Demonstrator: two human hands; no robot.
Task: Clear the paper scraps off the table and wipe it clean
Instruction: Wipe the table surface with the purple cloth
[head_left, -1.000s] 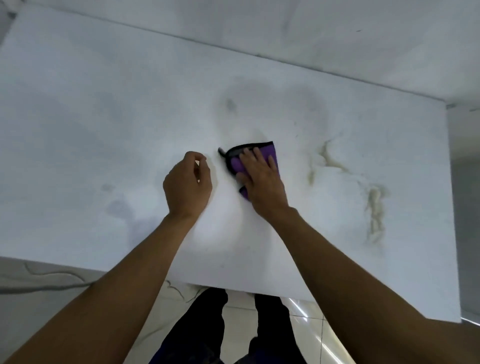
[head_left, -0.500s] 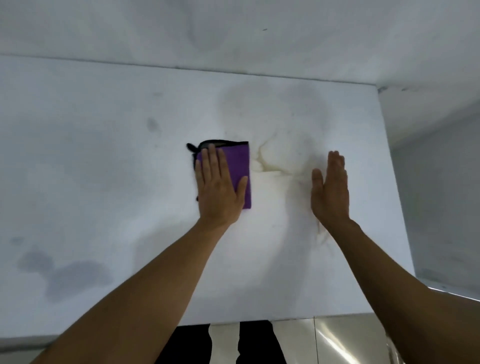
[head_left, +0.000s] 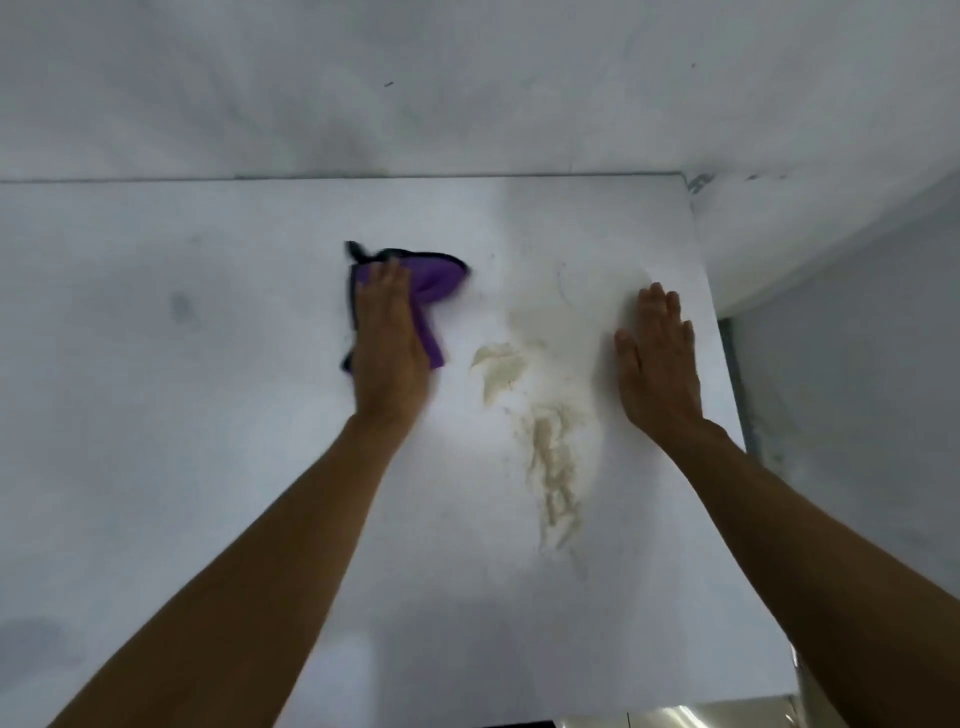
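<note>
A purple cleaning cloth with a dark trim (head_left: 435, 283) lies crumpled on the white, marble-look table (head_left: 208, 441), a little left of the middle and toward the far edge. The left hand (head_left: 387, 343) presses flat on top of it with fingers straight and together, covering most of the cloth; a purple fold sticks out to the right of the fingers and a thin strip shows beside the palm. The cloth and hand look motion-blurred. Just to the right of the cloth runs a beige, smeared stain (head_left: 548, 447) that trails toward the near edge of the table. Beyond the stain, the right hand (head_left: 660, 358) rests palm-down on the table near its right edge, fingers straight and close together, holding nothing. A pale grey wall (head_left: 467, 88) rises behind the table.
</note>
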